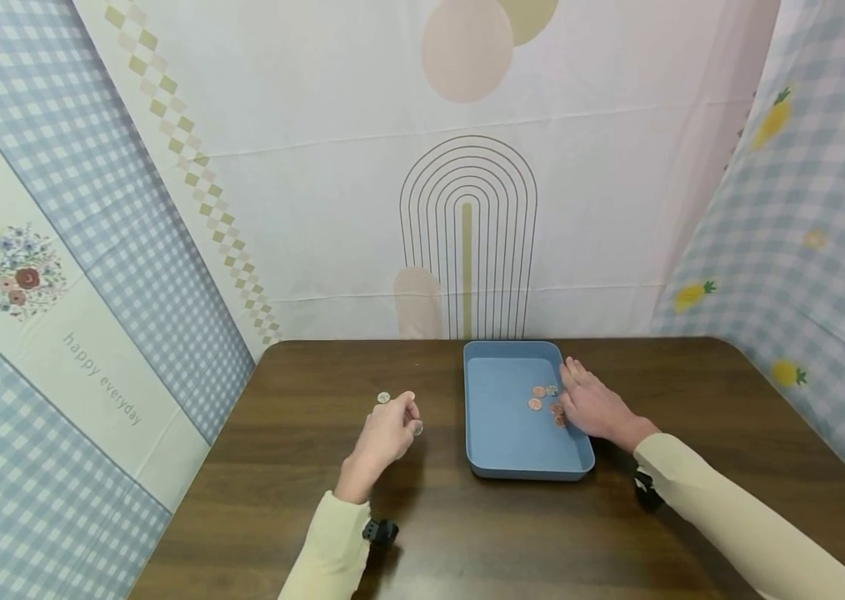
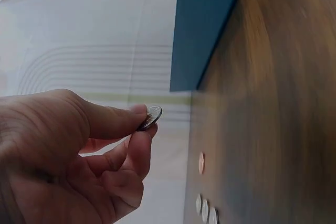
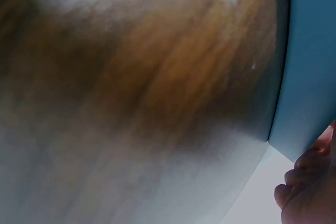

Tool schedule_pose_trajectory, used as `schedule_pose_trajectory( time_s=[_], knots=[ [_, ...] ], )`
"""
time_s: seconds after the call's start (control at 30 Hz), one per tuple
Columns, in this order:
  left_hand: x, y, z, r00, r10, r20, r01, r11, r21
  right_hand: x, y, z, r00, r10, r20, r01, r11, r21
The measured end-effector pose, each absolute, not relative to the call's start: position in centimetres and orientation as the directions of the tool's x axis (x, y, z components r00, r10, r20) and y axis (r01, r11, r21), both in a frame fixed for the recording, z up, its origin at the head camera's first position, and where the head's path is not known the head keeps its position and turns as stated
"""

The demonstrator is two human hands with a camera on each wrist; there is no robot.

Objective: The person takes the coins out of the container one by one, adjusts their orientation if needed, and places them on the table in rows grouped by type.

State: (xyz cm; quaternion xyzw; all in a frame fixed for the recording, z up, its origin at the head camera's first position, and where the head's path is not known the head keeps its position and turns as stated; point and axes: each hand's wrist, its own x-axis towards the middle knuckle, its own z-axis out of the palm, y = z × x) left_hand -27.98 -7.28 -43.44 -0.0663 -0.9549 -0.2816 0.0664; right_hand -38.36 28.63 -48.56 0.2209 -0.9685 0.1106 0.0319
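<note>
Thumb and fingertips of my left hand (image 1: 387, 429) pinch a silver coin (image 2: 153, 116) above the table, left of the blue tray (image 1: 501, 458). Loose coins lie about that hand: a copper coin (image 2: 201, 162) and several silver coins (image 2: 205, 210). My right hand (image 1: 597, 406) rests over the tray's right rim with its fingers fairly straight; its thumb is hidden. Just left of it, several coins (image 1: 535, 404), mostly copper with one silver, lie inside the tray. In the right wrist view, only part of this hand shows above the tray's outer wall (image 3: 310, 61).
The brown wooden table (image 1: 430, 533) runs back to a white patterned curtain (image 1: 332, 208). Blue checked cloths (image 1: 805, 250) hang at both sides. A small black device (image 1: 381, 532) is worn on each wrist.
</note>
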Motion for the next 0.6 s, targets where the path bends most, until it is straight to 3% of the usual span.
schedule_pose_trajectory(
  time_s=[0.6],
  knots=[
    [-28.4, -12.4, -46.2, -0.996, -0.008, 0.086, 0.041, 0.827, 0.561, -39.1, 28.9, -48.6, -0.894, -0.433, 0.115, -0.448, 0.873, -0.192]
  ],
)
